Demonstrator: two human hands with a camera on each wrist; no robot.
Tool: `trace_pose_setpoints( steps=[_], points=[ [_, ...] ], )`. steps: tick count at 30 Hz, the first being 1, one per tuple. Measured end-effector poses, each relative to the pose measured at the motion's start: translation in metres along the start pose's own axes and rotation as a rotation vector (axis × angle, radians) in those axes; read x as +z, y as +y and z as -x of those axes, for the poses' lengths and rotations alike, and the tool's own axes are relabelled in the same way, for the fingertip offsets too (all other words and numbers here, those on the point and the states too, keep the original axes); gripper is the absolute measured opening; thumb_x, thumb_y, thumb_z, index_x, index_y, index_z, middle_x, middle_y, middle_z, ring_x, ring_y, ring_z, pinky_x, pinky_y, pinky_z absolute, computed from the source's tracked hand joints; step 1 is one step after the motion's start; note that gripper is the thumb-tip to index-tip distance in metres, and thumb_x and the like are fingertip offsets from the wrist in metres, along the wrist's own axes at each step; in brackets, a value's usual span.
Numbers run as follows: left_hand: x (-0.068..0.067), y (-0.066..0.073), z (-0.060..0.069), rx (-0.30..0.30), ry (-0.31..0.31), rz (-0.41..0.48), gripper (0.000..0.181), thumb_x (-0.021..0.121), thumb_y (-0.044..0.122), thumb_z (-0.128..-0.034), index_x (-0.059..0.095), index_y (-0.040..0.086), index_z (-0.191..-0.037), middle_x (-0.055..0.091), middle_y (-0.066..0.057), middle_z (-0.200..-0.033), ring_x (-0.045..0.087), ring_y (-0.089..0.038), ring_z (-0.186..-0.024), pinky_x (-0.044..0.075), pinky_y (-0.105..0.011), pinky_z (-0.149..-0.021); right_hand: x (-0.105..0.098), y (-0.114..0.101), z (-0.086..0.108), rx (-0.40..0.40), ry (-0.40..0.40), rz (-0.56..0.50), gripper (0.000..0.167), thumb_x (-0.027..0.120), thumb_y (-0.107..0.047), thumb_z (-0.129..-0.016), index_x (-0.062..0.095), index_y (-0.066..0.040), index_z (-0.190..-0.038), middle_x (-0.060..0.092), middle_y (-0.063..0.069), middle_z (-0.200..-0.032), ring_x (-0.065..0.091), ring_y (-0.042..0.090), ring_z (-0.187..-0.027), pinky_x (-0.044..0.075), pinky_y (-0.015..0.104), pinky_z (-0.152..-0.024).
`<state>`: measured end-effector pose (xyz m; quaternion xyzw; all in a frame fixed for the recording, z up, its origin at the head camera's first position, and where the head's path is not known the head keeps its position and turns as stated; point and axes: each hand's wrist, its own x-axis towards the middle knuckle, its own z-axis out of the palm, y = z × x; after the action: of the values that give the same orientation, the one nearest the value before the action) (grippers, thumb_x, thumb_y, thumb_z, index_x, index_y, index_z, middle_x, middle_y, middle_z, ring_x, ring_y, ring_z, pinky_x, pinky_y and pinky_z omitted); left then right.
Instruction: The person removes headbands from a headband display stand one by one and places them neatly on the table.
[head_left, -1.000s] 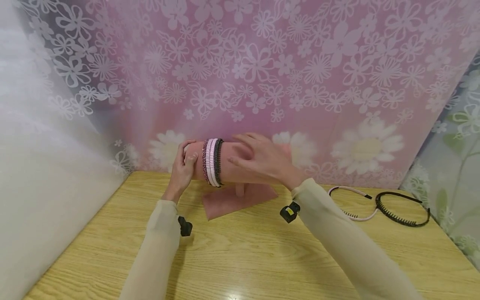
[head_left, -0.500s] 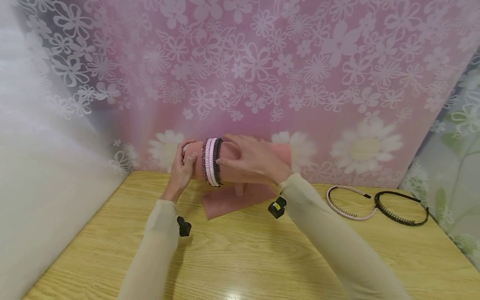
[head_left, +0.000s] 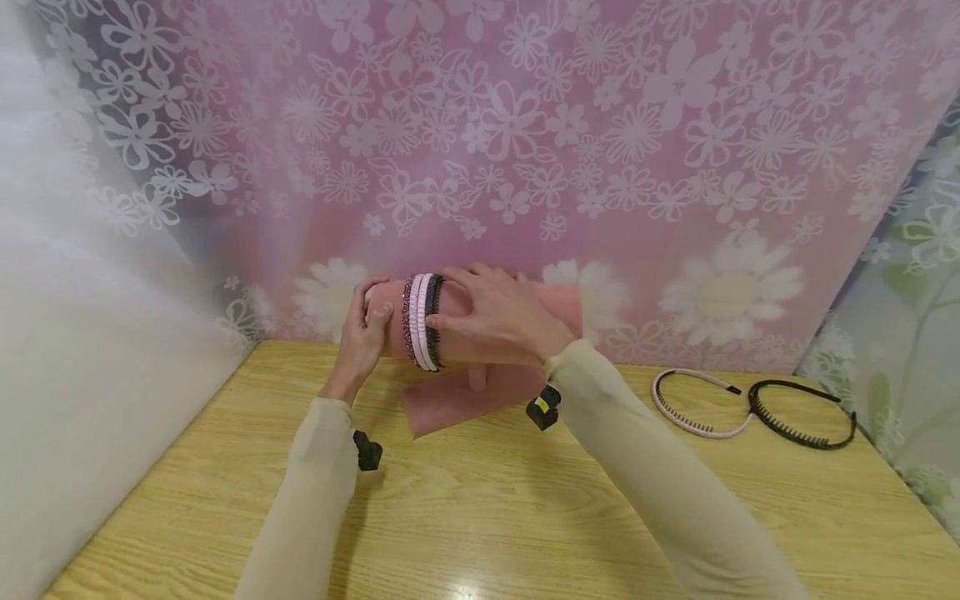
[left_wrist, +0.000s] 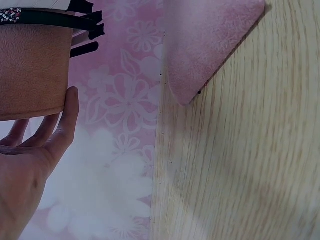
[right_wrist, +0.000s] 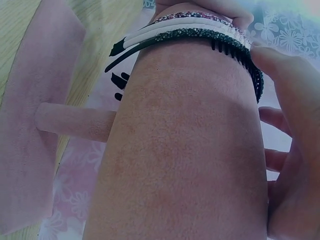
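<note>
A pink fabric-covered headband stand (head_left: pixel 495 333) with a horizontal roll rises on a flat base. Several headbands sit side by side near the roll's left end: a glittery pinkish one (head_left: pixel 409 321), white-pink ones (head_left: pixel 424 333) and a glittery dark one (head_left: pixel 437 292) with comb teeth. My left hand (head_left: pixel 365 329) grips the roll's left end, its thumb in front and fingers around the far side. Over the roll lies my right hand (head_left: pixel 502 308), its thumb and forefinger extended against the dark headband. The other right fingers reach behind the roll, partly hidden.
On the wooden table (head_left: pixel 450 517), a pink headband (head_left: pixel 701 432) with teeth and a black toothed headband (head_left: pixel 798 437) lie at the right, touching. A pink flowered backdrop (head_left: pixel 525 150) stands close behind the stand. A white sheet (head_left: pixel 97 375) borders the left side.
My right hand has slid left along the roll until its thumb and forefinger meet the dark headband. My left hand stays on the roll's end.
</note>
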<state>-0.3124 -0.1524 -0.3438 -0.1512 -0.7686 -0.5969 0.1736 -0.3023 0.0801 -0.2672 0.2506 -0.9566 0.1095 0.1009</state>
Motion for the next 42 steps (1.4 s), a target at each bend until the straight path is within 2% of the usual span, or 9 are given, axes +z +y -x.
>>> trace_pose_setpoints(
  steps=[5, 14, 20, 27, 33, 42],
  points=[
    [0.0004, 0.0006, -0.0003, 0.004, 0.006, 0.002, 0.048, 0.045, 0.025, -0.1043, 0.042, 0.012, -0.151, 0.061, -0.025, -0.132, 0.062, -0.024, -0.1, 0.052, -0.038, -0.085, 0.0006, -0.0029, -0.0042, 0.011, -0.03, 0.022, 0.084, 0.05, -0.081, -0.088, 0.035, -0.038, -0.158, 0.045, 0.004, -0.155, 0.045, 0.036, -0.14, 0.031, 0.069, -0.113],
    [0.0015, 0.0032, 0.0012, 0.004, 0.008, -0.009, 0.048, 0.045, 0.025, -0.1045, 0.042, 0.014, -0.151, 0.06, -0.027, -0.134, 0.062, -0.034, -0.106, 0.051, -0.042, -0.088, 0.0012, -0.0046, -0.0045, 0.018, -0.037, 0.047, 0.085, 0.051, -0.078, -0.088, 0.034, -0.035, -0.159, 0.045, 0.006, -0.153, 0.045, 0.036, -0.139, 0.032, 0.069, -0.112],
    [0.0013, 0.0024, 0.0019, 0.001, 0.008, -0.015, 0.047, 0.045, 0.027, -0.1043, 0.043, 0.018, -0.151, 0.06, -0.025, -0.136, 0.061, -0.033, -0.106, 0.05, -0.042, -0.09, 0.0002, -0.0043, -0.0018, 0.018, -0.033, 0.006, 0.081, 0.053, -0.074, -0.091, 0.036, -0.033, -0.159, 0.045, 0.006, -0.153, 0.046, 0.035, -0.139, 0.03, 0.069, -0.114],
    [0.0007, 0.0, 0.0003, -0.003, 0.007, -0.002, 0.048, 0.046, 0.027, -0.1042, 0.043, 0.017, -0.151, 0.061, -0.025, -0.134, 0.062, -0.029, -0.102, 0.051, -0.04, -0.087, -0.0007, -0.0035, -0.0015, 0.008, -0.019, -0.003, 0.075, 0.053, -0.067, -0.092, 0.04, -0.03, -0.156, 0.05, 0.004, -0.148, 0.049, 0.031, -0.132, 0.036, 0.064, -0.11],
    [0.0004, 0.001, -0.0002, 0.002, 0.006, -0.003, 0.047, 0.045, 0.026, -0.104, 0.043, 0.018, -0.151, 0.062, -0.024, -0.133, 0.062, -0.025, -0.1, 0.051, -0.039, -0.086, -0.0014, -0.0027, -0.0008, 0.01, -0.015, -0.012, 0.074, 0.052, -0.066, -0.093, 0.041, -0.029, -0.156, 0.049, 0.003, -0.149, 0.048, 0.029, -0.135, 0.035, 0.062, -0.113],
    [0.0004, -0.0001, -0.0001, 0.008, 0.007, -0.002, 0.049, 0.046, 0.025, -0.1031, 0.043, 0.015, -0.151, 0.06, -0.026, -0.136, 0.063, -0.035, -0.106, 0.051, -0.042, -0.088, -0.0043, -0.0015, -0.0018, 0.012, -0.039, -0.041, 0.073, 0.055, -0.064, -0.091, 0.044, -0.027, -0.154, 0.048, 0.004, -0.153, 0.047, 0.029, -0.14, 0.035, 0.062, -0.114]
  ],
)
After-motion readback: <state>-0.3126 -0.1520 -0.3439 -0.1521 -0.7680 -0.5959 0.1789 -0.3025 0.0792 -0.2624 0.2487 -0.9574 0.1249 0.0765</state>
